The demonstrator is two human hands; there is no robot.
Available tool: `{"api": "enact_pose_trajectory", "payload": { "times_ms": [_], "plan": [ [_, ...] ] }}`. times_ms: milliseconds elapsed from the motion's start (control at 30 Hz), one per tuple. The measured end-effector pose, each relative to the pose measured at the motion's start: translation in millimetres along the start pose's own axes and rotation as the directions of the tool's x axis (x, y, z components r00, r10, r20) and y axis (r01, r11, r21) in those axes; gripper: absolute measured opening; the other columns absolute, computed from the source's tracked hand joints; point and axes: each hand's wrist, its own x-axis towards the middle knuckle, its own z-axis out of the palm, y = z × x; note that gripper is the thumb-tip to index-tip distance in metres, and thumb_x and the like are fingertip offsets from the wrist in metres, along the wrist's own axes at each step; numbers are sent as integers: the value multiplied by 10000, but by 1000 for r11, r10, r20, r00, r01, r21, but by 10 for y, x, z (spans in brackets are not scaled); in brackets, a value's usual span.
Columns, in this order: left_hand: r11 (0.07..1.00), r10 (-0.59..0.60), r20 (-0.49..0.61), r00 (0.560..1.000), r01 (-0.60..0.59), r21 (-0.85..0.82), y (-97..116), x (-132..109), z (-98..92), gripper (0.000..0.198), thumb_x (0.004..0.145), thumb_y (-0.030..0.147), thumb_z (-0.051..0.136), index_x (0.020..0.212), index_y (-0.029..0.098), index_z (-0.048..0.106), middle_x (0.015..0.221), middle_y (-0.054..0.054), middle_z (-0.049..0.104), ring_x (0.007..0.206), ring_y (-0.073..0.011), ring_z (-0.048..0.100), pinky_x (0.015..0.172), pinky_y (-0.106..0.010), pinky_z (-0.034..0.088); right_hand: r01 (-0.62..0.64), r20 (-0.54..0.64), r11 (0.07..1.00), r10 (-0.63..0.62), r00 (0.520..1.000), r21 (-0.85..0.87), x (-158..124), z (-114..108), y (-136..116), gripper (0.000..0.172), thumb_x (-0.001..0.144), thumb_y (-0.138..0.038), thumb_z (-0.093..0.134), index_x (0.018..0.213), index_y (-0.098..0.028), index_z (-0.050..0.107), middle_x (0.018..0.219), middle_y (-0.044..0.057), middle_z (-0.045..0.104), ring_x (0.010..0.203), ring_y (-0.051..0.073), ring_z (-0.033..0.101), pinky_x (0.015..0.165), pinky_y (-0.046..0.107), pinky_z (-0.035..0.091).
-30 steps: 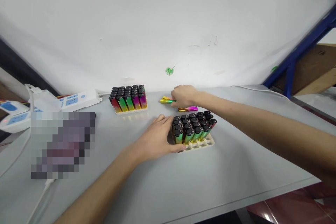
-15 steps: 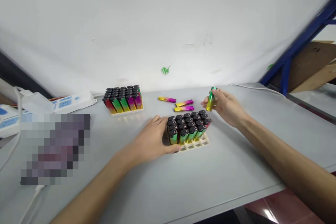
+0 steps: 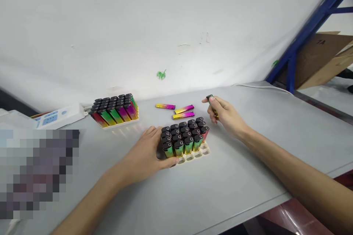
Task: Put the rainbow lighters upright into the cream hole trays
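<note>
My left hand (image 3: 145, 154) grips the left side of a cream tray (image 3: 207, 152) with round-cornered holes. Rows of lighters (image 3: 188, 144) stand upright in it, black tops up, and several holes show along its front edge. To the right and a little farther back, my right hand (image 3: 230, 115) is closed on a green-and-yellow lighter (image 3: 210, 97). Its dark top pokes out by the thumb, while the fingers cover most of its body. Three yellow-and-purple lighters (image 3: 184, 115) lie flat on the table behind the tray.
A second tray (image 3: 121, 122) full of upright lighters stands at the back left. Beyond it are a white power strip (image 3: 55, 117) and a pixelated dark object (image 3: 41, 172). A white cable (image 3: 264, 87) runs along the wall. Blue rack posts (image 3: 291, 73) and cardboard boxes (image 3: 317, 58) stand right.
The lighter in my right hand has turned; its dark top now shows and its body is tucked into the fingers. My left hand keeps its place on the tray. The view has swung right.
</note>
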Motion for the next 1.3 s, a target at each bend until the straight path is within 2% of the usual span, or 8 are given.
{"api": "enact_pose_trajectory", "payload": {
  "times_ms": [267,467,600,667,800,933,1067,1300],
  "plan": [
    [1000,-21,12,1000,21,14,13,-2,-9,457,782,560,747,1129,280,651,1142,-56,671,1135,-320,558,964,-501,499,-146,98,966,128,987,212,-11,51,40,470,947,-675,504,1024,-222,600,643,-80,319,460,86,256,441,251,236],
    [999,-25,13,1000,25,22,12,-2,0,495,794,577,733,1174,277,630,1164,-62,668,1136,-328,561,962,-511,488,-165,109,957,143,984,239,-37,79,21,368,910,-603,634,978,-276,480,700,-68,516,501,103,443,446,235,301],
    [1000,-12,22,1000,12,25,13,0,0,482,805,573,729,1168,275,620,1171,-59,664,1137,-321,555,974,-511,479,-202,130,914,166,978,352,-44,96,8,369,909,-599,639,906,-267,478,573,-109,332,434,75,221,434,225,150],
    [999,-16,24,1000,15,33,12,4,1,487,806,571,729,1170,270,611,1176,-62,657,1148,-321,546,989,-515,469,-228,134,890,190,973,394,-37,97,3,481,927,-677,534,757,-229,483,531,-99,267,439,74,154,439,240,131],
    [999,-26,40,999,24,44,5,10,3,478,811,580,719,1154,268,606,1186,-62,646,1158,-322,534,992,-513,463,-309,100,857,295,950,412,-18,97,-11,607,964,-640,423,534,-222,327,464,-81,183,416,76,107,426,267,97],
    [999,-29,38,999,27,44,8,15,2,472,799,569,729,1138,265,605,1159,-59,649,1140,-323,538,976,-510,470,-335,65,846,340,938,415,-17,125,-15,538,964,-483,397,499,-224,313,451,-71,173,412,81,99,413,273,85],
    [998,-40,36,999,39,48,10,14,0,461,798,573,724,1125,268,612,1139,-58,649,1128,-326,543,962,-510,478,-323,51,850,333,941,416,-30,159,-14,505,956,-440,384,504,-226,320,449,-69,176,413,82,98,410,269,81],
    [998,-24,26,999,22,62,2,15,6,421,796,526,732,1114,269,633,1127,-51,652,1119,-320,547,972,-505,481,-316,59,845,323,945,432,-31,139,-26,625,969,-664,385,525,-231,310,449,-78,177,412,79,91,409,271,86]
  ]
}}
